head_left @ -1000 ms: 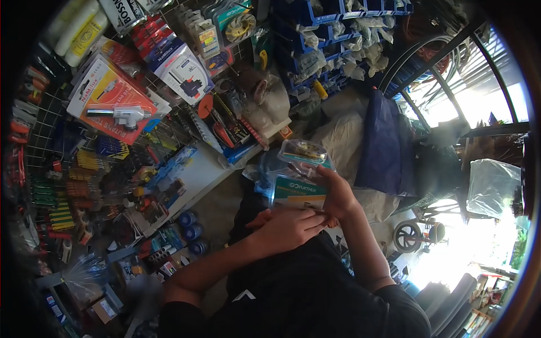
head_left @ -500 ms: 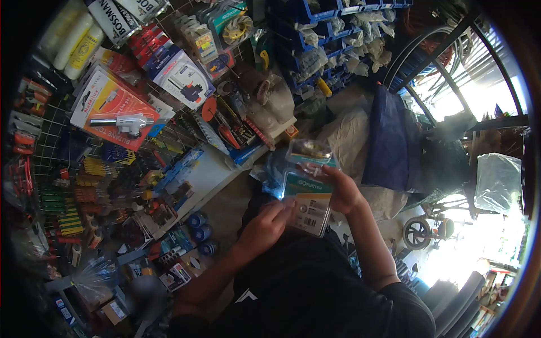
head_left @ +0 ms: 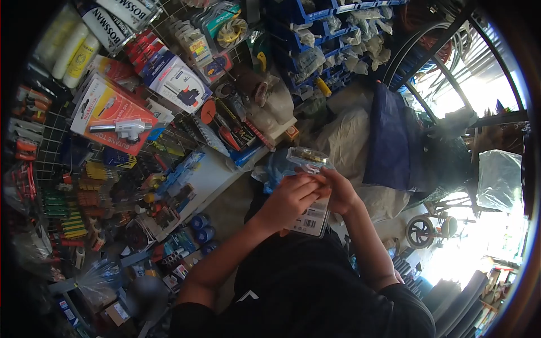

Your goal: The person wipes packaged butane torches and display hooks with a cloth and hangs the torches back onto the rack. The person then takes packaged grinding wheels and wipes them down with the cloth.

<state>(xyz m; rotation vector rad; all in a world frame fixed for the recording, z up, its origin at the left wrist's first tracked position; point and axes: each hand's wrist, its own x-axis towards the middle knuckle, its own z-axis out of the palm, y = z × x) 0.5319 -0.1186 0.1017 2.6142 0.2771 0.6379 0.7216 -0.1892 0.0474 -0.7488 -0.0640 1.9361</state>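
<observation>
A clear plastic blister pack [head_left: 311, 218] with a printed card, a barcode and a brass-coloured round piece near its far end is held in front of my dark shirt. My left hand [head_left: 290, 198] lies across the middle of the pack, fingers bent over it and covering much of the card. On the other side, my right hand [head_left: 341, 192] grips the pack's edge, thumb and fingers closed. The fingertips of both hands meet near the bulge of the pack, so what they pinch exactly is hidden.
To the left, a wire rack [head_left: 52, 132] carries packaged torches and tools. Blue bins [head_left: 315, 42] with bagged parts stand at the back. A white shelf [head_left: 211, 176] runs beside my left arm. A dark blue sheet [head_left: 389, 138] hangs right, near a wheel [head_left: 420, 232].
My left hand has moved up and right from the pack's lower edge to lie over its middle. The card's green part is now covered. My right hand has shifted slightly.
</observation>
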